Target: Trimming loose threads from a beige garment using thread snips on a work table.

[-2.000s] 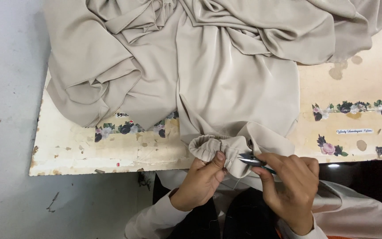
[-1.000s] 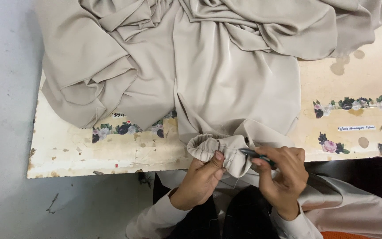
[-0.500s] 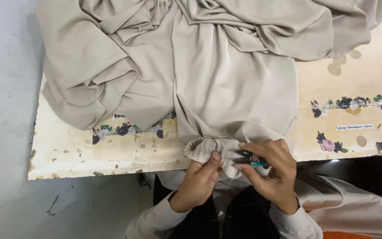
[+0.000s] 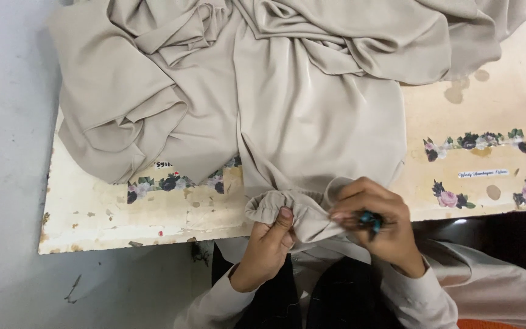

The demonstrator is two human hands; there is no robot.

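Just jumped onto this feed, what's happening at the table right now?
A person is working on a large beige satin-like garment heaped on a worn cream table with flower stickers. The left hand pinches its gathered cuff at the table's near edge. The right hand grips a small teal-handled tool against that cuff.

A worn cream table point(image 4: 92, 219) with flower stickers point(image 4: 473, 141); grey scuffed floor point(image 4: 7, 183).

My left hand point(image 4: 269, 244) pinches the beige garment's gathered cuff point(image 4: 287, 210) while my right hand point(image 4: 375, 225) grips teal-handled snips point(image 4: 369, 219) against it.
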